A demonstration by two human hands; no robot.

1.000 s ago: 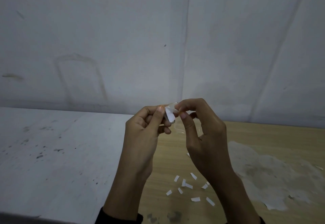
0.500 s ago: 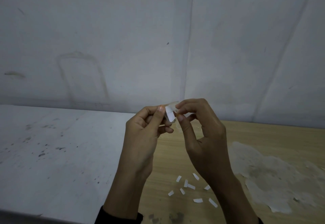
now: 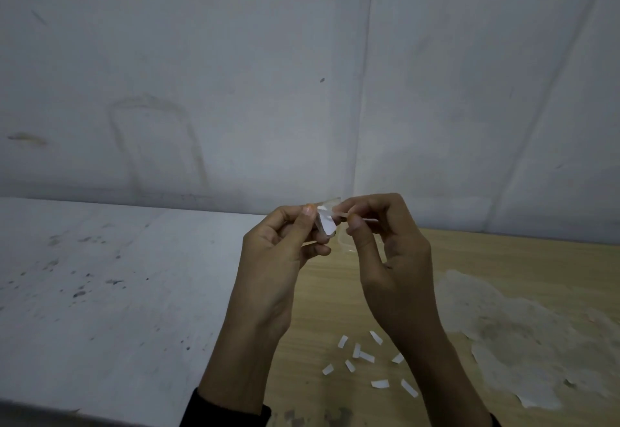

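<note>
White paper slip (image 3: 327, 223) was held up in the air over the desk's (image 3: 318, 309) far edge, close to the desk's left edge where the wood met a white speckled surface (image 3: 100, 292). The slip's face was too small & blurred to tell if it carried any print; it read as plain white w/ a curled lower end.

L hand (image 3: 278, 259): back of hand toward the camera, wrist rising from the near edge, thumb straight & pointing up, pressed onto the slip's left side. The other fingers were curled behind it, so the slip was pinched fast btw thumb & fingers.

R hand (image 3: 392, 255): also raised, fingers bent over the top, thumb angled up-left. Thumb & forefinger were closed on a thin pale strip (image 3: 369, 221) that ran from the slip's top toward the right. Fingertips of both hands were nearly touching at the slip.

A clear plastic piece (image 3: 345, 245) showed just behind & below the slip, btw the two hands; can't tell what it was.

Dark sleeve (image 3: 228, 410) at the left wrist, by the near edge. Small white paper scraps (image 3: 364, 356) lay scattered on the wood toward the near edge, below & btw the forearms, well apart from the held slip. Toward the desk's right edge sat a pale, ragged peeled patch (image 3: 503, 326). Grey-white wall (image 3: 235, 74) stood behind the far edge.
</note>
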